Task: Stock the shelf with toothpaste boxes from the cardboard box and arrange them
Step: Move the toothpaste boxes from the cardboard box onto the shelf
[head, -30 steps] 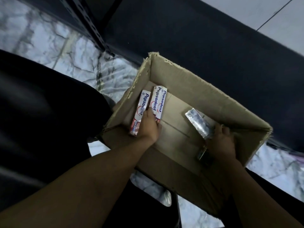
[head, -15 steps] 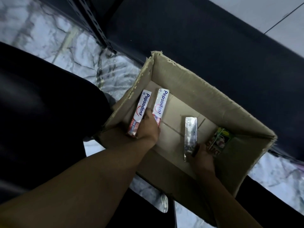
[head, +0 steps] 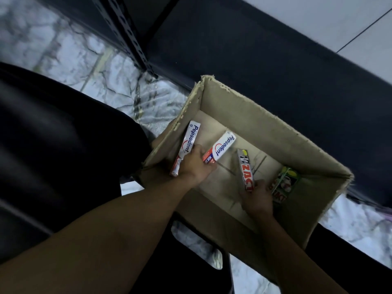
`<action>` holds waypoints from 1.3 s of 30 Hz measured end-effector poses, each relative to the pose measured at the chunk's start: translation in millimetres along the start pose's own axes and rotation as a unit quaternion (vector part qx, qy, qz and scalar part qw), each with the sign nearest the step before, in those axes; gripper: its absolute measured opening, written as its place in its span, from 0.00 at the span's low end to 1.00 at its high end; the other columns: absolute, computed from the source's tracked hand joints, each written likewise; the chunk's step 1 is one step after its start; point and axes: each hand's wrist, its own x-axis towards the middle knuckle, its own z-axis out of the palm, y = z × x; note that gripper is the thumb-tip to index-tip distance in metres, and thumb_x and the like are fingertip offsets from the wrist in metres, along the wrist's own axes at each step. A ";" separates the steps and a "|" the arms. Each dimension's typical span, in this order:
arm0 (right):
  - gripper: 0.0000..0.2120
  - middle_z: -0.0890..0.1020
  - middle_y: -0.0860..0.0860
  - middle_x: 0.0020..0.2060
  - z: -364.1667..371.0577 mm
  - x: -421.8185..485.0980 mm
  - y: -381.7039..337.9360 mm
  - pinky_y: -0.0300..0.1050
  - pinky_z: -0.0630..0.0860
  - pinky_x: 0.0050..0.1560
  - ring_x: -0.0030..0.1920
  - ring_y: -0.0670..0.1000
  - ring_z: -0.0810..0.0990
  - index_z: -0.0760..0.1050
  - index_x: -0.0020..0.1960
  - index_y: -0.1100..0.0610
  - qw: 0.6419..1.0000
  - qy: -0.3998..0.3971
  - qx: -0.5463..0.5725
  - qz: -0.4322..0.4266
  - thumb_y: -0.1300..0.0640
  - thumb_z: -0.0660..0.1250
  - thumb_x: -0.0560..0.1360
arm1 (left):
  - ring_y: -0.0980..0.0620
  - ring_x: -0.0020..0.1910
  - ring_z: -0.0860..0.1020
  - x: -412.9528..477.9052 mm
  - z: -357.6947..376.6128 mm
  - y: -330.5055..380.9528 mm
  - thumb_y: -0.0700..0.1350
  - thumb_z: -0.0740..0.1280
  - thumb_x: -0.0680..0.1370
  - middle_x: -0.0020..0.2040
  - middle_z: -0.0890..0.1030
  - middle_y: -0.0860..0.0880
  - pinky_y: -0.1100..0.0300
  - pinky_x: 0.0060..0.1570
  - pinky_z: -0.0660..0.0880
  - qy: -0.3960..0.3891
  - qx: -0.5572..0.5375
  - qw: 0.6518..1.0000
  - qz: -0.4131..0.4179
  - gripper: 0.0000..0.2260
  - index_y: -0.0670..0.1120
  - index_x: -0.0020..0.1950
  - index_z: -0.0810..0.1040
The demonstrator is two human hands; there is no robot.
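Observation:
An open cardboard box (head: 250, 115) stands on the floor below me. My left hand (head: 194, 164) is inside it and grips two white Pepsodent toothpaste boxes, one (head: 186, 145) along the left wall and the other (head: 221, 148) splayed out to the right. My right hand (head: 257, 198) holds the lower end of a silver toothpaste box (head: 245, 167) with red lettering. A green and black toothpaste box (head: 284, 186) leans in the box's right corner, just beside that hand.
A dark shelf board (head: 265, 56) runs diagonally behind the cardboard box, with a perforated metal upright (head: 127, 32) at its left end. The floor (head: 63, 54) is marbled white tile. My dark trousers (head: 53, 149) fill the left side.
The second Pepsodent box has swung out to the right in my left hand. My right hand has turned the silver box so its red lettering shows.

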 end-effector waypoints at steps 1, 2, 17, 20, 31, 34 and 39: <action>0.21 0.79 0.62 0.57 -8.3 -2.5 -4.9 0.46 0.74 0.49 0.54 0.63 0.79 0.69 0.62 0.59 1.000 0.000 -0.003 0.007 0.51 0.70 0.74 | 0.47 0.47 0.80 -2.2 -5.3 3.7 0.53 0.75 0.69 0.49 0.81 0.48 0.57 0.44 0.76 -0.028 -0.008 1.000 0.002 0.19 0.50 0.53 0.71; 0.20 0.79 0.62 0.57 -16.7 -5.1 -10.1 0.47 0.73 0.50 0.56 0.64 0.79 0.70 0.63 0.59 1.000 0.000 -0.012 0.007 0.51 0.69 0.76 | 0.48 0.47 0.81 -4.3 -10.8 8.6 0.52 0.75 0.70 0.50 0.82 0.49 0.58 0.43 0.77 -0.052 -0.010 0.999 0.007 0.18 0.50 0.54 0.72; 0.19 0.85 0.53 0.52 -148.2 -94.8 -82.7 0.38 0.70 0.45 0.54 0.54 0.82 0.78 0.63 0.51 0.975 0.090 -0.028 -0.203 0.50 0.72 0.74 | 0.53 0.48 0.81 -71.5 -171.6 104.8 0.50 0.74 0.73 0.56 0.84 0.52 0.67 0.45 0.75 -0.125 0.175 0.950 0.228 0.17 0.54 0.61 0.82; 0.19 0.84 0.49 0.52 -177.9 -121.4 -104.8 0.33 0.70 0.46 0.49 0.45 0.80 0.78 0.63 0.52 0.955 0.127 -0.017 -0.269 0.51 0.73 0.73 | 0.64 0.37 0.78 -98.6 -209.8 129.4 0.50 0.74 0.73 0.48 0.83 0.54 0.76 0.33 0.67 -0.110 0.218 0.927 0.284 0.17 0.54 0.61 0.82; 0.22 0.82 0.43 0.54 -278.6 -250.0 -174.1 0.28 0.75 0.49 0.52 0.37 0.80 0.78 0.63 0.49 0.866 0.218 0.100 -0.438 0.51 0.76 0.70 | 0.54 0.39 0.83 -225.2 -348.8 197.7 0.49 0.76 0.72 0.41 0.86 0.57 0.58 0.39 0.81 -0.056 0.184 0.885 0.423 0.09 0.57 0.52 0.85; 0.21 0.82 0.41 0.52 -303.9 -286.7 -188.1 0.31 0.77 0.50 0.52 0.38 0.80 0.78 0.63 0.47 0.843 0.231 0.133 -0.467 0.50 0.76 0.70 | 0.55 0.39 0.83 -265.6 -380.4 210.1 0.47 0.76 0.73 0.42 0.86 0.56 0.58 0.39 0.82 -0.031 0.176 0.873 0.453 0.09 0.55 0.52 0.85; 0.20 0.85 0.46 0.48 -342.8 -335.7 -212.1 0.43 0.80 0.51 0.49 0.46 0.84 0.80 0.59 0.48 0.798 0.236 0.217 -0.511 0.52 0.77 0.68 | 0.52 0.42 0.85 -326.3 -426.0 225.0 0.51 0.76 0.71 0.42 0.86 0.56 0.54 0.42 0.81 0.035 0.159 0.853 0.496 0.09 0.58 0.51 0.85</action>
